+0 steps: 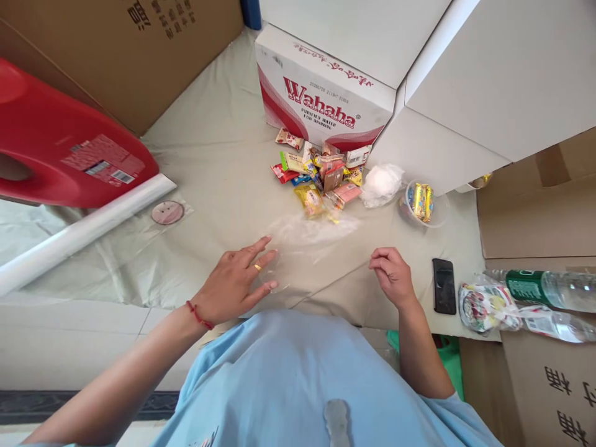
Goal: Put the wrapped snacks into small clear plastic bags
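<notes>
My left hand (pixel 239 276) has its fingers spread, palm down, at the left edge of a thin clear plastic bag (pixel 311 233) lying flat on the cloth. Whether the fingertips touch the bag I cannot tell. To the right of the bag, my right hand (pixel 392 273) is closed with curled fingers; anything inside them is hidden. Beyond the bag lies a heap of small wrapped snacks (pixel 326 171), with a yellow packet (pixel 310 200) at its near side. Beside the heap sits a crumpled white plastic bag (pixel 382 185). A clear round tub (pixel 440 214) holds yellow-wrapped snacks (pixel 423 202).
A Wahaha carton (pixel 326 93) stands behind the heap. On the left are a red jug (pixel 60 136), a white roll (pixel 93 230) and a pink disc in a clear sleeve (pixel 168 212). A phone (pixel 444 287) and plastic bottles (pixel 563 290) lie on the right.
</notes>
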Available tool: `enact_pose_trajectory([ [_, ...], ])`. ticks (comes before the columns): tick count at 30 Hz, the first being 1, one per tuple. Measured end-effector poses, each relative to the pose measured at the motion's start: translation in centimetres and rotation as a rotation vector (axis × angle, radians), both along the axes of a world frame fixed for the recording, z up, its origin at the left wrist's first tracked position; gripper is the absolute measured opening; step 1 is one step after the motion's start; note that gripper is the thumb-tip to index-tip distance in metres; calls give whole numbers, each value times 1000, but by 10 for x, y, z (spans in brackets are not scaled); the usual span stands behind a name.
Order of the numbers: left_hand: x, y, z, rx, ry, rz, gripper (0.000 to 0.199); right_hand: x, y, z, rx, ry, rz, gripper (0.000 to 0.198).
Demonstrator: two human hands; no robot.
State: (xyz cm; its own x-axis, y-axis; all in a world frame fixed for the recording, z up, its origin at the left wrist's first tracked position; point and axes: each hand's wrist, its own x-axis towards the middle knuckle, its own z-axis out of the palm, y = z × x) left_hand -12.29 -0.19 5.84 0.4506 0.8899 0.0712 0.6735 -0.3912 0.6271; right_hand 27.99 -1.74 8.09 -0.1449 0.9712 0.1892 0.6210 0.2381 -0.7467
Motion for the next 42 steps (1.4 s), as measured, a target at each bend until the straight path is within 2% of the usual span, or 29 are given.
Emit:
enact_pose_trajectory([
  [3, -3, -4, -14, -113, -86, 48, 48, 3, -9, -10, -127, 28, -40, 18],
  [6, 7, -7, -20, -183, -182, 174, 48, -5, -8, -14, -286, 248, -182, 14],
  [9, 25, -12, -20, -236, -177, 217, 40, -29, 8, -24, -497, 467, -207, 35],
  [11, 37, -17, -19, -264, -180, 193, 35, -53, 25, -36, -582, 488, -190, 46],
  [13, 45, -24, -16, -280, -215, 183, 31, -78, 45, -47, -563, 373, -203, 49],
  [17, 47, -30, -9, -183, -278, 277, 21, -124, 73, -59, -366, -57, -204, 59],
  [19, 45, -22, -9, -61, -277, 422, 18, -140, 78, -60, -347, -200, -162, 59],
  [21, 43, -4, -12, 57, -279, 630, 19, -151, 77, -60, -356, -245, -121, 55],
  [22, 41, 9, -15, 90, -288, 739, 23, -153, 75, -61, -356, -240, -110, 53],
  [24, 38, 36, -24, 74, -337, 895, 48, -155, 69, -64, -345, -201, -106, 52],
  [25, 37, 49, -28, 9, -378, 919, 56, -153, 65, -65, -339, -171, -109, 51],
  [26, 36, 60, -33, -71, -437, 892, 55, -149, 60, -67, -330, -137, -114, 51],
  [28, 34, 75, -40, -217, -555, 780, 36, -138, 51, -70, -305, -50, -140, 48],
  [30, 35, 78, -44, -288, -641, 701, 19, -122, 39, -72, -271, 44, -189, 45],
  [33, 35, 65, -45, -280, -723, 744, 21, -95, 18, -73, -240, 162, -288, 39],
  [37, 25, 24, -40, -356, -891, 960, 35, -69, -7, -69, -251, 253, -372, 36],
  [39, 14, -4, -36, -482, -802, 1014, 39, -62, -15, -66, -275, 265, -372, 35],
  [42, -8, -42, -23, -661, -555, 937, 43, -55, -16, -62, -323, 227, -325, 31],
])
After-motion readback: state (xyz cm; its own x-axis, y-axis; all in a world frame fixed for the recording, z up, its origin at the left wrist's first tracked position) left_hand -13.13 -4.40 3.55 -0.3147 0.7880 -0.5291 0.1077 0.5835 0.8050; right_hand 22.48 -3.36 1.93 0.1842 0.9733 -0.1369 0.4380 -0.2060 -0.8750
